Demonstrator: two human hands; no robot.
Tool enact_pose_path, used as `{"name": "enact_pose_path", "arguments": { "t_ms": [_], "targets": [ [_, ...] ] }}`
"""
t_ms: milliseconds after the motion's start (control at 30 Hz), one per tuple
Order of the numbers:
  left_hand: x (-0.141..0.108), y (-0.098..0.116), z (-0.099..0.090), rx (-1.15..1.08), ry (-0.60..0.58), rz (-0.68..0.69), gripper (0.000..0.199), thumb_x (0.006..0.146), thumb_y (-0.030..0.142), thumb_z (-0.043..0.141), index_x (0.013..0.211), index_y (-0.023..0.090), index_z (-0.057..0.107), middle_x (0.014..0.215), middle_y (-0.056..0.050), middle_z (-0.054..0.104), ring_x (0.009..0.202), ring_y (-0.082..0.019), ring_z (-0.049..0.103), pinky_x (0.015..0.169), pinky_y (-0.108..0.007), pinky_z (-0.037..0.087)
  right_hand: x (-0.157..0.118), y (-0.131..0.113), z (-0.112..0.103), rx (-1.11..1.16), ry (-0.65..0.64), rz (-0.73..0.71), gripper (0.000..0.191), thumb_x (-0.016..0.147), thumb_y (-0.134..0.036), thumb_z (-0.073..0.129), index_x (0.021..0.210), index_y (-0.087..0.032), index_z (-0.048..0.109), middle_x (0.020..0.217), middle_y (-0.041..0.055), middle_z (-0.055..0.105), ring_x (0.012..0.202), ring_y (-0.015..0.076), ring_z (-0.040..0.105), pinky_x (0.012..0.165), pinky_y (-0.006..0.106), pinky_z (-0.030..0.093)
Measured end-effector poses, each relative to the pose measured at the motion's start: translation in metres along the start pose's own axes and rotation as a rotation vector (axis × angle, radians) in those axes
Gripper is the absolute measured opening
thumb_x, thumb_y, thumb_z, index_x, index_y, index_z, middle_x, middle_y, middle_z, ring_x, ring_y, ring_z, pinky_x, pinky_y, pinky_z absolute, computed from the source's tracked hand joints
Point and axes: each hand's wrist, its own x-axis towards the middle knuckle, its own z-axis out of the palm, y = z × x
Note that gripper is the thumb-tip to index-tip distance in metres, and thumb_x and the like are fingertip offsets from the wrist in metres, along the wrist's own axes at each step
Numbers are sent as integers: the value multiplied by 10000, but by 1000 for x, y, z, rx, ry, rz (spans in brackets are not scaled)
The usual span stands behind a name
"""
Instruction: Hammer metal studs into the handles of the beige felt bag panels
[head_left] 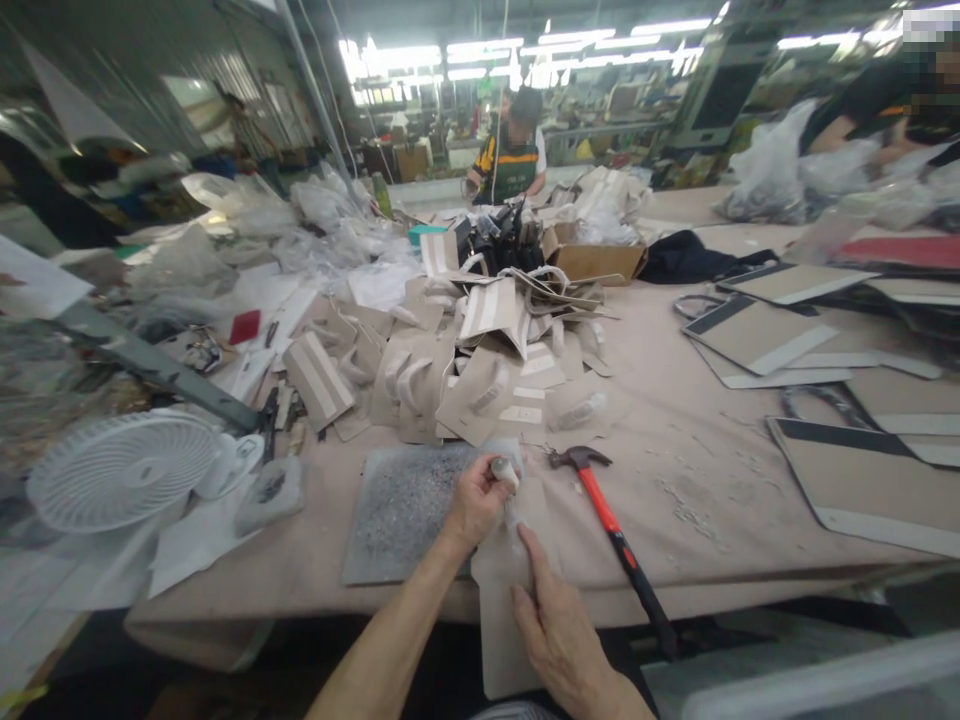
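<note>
My left hand (478,502) is closed around a short upright cylinder, a punch-like tool (505,472) with a round metal top and a whitish body. Beneath it lies a beige panel (501,640), reaching from the grey board's edge over the table's front edge. A strip of clear plastic wrap shows on the panel between my hands. My right hand (559,620) grips the panel's right side, its thumb and index finger on top and its other fingers hidden. To the right of my hands rests a claw hammer (616,540) with a red and black handle. The speckled grey board (412,505) sits at my left.
Beige panels with wrapped handles (480,380) are heaped ahead. Larger dark-edged panels (862,480) lie on the right. A white fan (127,470) and a metal post (165,375) stand left. Behind the heap are a cardboard box (600,262) and a co-worker (514,150).
</note>
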Motion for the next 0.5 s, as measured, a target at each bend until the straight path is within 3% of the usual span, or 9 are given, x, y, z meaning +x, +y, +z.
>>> {"name": "enact_pose_path", "arguments": {
  "t_ms": [100,200,300,367,500],
  "targets": [
    [-2,-9,-1,33,-1,-9,297,729,273,735,982,159,630,887,-69,768,791,-188,705,721,-273,537,-4,1,-5,98,19,15,534,965,-318,389,1476,-166,407,1073,125,705,895,220,693,806,359,565],
    [-3,-12,-7,-4,-11,-31,290,751,299,722,984,166,611,878,-61,764,803,-187,710,749,-279,540,-1,12,-21,159,124,82,457,974,-370,402,1375,-167,488,953,74,685,775,175,662,728,291,553],
    [-2,-10,-10,-6,-51,-54,305,746,304,731,988,164,609,866,-61,763,812,-196,716,750,-283,543,14,41,-48,-21,342,147,416,958,-415,432,1263,-155,544,953,90,651,804,202,630,752,330,533],
    [-2,-9,-10,17,-68,-55,300,748,293,728,993,163,614,865,-61,764,818,-197,715,756,-282,540,26,63,-66,-250,409,175,414,940,-407,455,1234,-135,560,1026,138,635,910,256,614,819,390,509],
    [-2,-8,-8,67,-70,-43,285,748,279,716,990,162,622,864,-59,766,807,-189,709,746,-272,533,40,90,-87,-600,222,282,369,911,-346,516,1179,-105,590,1099,190,606,1001,311,588,836,411,468]
  ]
}}
